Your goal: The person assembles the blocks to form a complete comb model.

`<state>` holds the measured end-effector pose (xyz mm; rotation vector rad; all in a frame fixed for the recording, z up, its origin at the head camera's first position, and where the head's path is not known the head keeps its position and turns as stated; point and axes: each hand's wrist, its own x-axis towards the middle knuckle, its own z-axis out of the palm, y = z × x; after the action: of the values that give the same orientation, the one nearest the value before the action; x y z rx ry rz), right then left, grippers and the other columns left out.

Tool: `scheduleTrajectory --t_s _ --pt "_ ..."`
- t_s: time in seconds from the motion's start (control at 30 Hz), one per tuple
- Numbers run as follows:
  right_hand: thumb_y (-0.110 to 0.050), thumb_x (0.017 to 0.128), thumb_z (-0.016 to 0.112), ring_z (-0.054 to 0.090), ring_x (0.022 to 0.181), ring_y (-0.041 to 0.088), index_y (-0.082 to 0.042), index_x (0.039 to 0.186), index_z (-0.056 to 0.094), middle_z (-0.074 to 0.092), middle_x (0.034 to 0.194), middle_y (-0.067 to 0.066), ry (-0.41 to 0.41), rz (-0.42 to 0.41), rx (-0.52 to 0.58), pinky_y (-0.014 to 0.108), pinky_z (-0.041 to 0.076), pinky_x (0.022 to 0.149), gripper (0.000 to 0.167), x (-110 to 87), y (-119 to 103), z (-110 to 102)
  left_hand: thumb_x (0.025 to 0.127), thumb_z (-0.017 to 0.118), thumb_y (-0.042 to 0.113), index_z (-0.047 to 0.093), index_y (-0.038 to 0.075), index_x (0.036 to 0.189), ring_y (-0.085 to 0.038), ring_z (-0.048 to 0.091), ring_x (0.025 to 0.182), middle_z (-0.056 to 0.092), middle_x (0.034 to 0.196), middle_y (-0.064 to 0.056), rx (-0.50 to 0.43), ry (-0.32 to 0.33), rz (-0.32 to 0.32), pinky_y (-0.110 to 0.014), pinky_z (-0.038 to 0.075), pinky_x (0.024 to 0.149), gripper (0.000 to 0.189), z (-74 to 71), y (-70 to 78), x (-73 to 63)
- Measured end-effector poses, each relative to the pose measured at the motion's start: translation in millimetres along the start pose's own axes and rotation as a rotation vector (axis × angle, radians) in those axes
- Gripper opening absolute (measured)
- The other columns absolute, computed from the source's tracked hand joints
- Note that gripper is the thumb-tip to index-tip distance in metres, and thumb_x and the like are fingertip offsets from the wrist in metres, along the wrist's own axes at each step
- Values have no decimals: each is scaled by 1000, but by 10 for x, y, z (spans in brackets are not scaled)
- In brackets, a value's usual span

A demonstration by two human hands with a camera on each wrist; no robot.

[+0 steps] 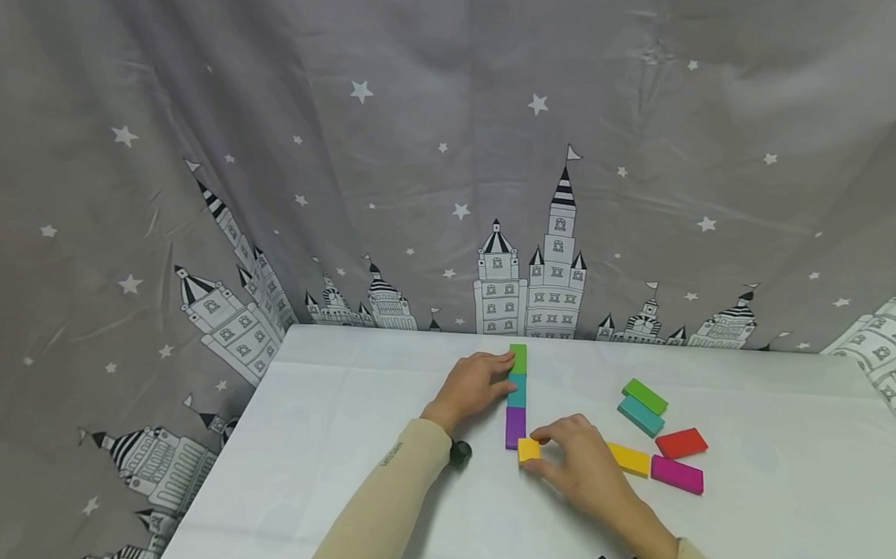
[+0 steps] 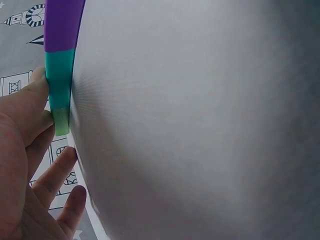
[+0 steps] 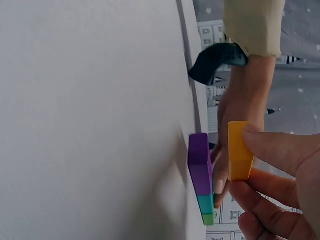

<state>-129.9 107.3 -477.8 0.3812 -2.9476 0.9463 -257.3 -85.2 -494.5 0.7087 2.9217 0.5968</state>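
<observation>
A straight row of flat blocks runs away from me: a purple block [image 1: 516,428] nearest, a teal block [image 1: 517,391] in the middle, a green block [image 1: 518,358] at the far end. My left hand [image 1: 473,387] lies along the row's left side, its fingertips touching the green and teal blocks. Between thumb and fingers, my right hand [image 1: 586,467] pinches a yellow block [image 3: 240,150] close to the near end of the purple one. In the right wrist view a gap shows between the yellow and purple blocks.
Right of the row lie loose blocks: a green block [image 1: 646,396], a teal block [image 1: 641,415], a red block [image 1: 682,443], a magenta block [image 1: 677,475] and another yellow block [image 1: 630,460] partly behind my right hand. A grey castle-print curtain [image 1: 422,187] hangs behind the white table [image 1: 321,441].
</observation>
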Motion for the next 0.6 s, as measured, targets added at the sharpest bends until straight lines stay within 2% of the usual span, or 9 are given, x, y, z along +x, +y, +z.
scheduleTrajectory --t_s 0.2,0.4,0.6 --pt "-32 74 90 56 101 14 -17 103 78 69 93 -12 1 -29 -5 39 52 91 34 -16 -47 46 95 69 38 58 17 142 -20 50 135 50 150 10 -7 11 16 -46 38 114 53 -3 6 -3" --pt "-31 75 90 56 98 12 -16 101 77 68 92 -12 -1 -64 -4 39 52 89 33 -21 -67 108 95 69 38 58 17 142 -20 49 136 50 150 10 -15 13 8 -46 38 114 52 -4 6 -6" --pt "-31 74 90 56 98 12 -14 101 77 69 92 -11 -20 -66 -21 38 52 88 35 -19 -64 156 95 68 39 57 19 143 -19 47 138 48 151 12 -15 1 -9 -45 36 116 53 2 5 -1"
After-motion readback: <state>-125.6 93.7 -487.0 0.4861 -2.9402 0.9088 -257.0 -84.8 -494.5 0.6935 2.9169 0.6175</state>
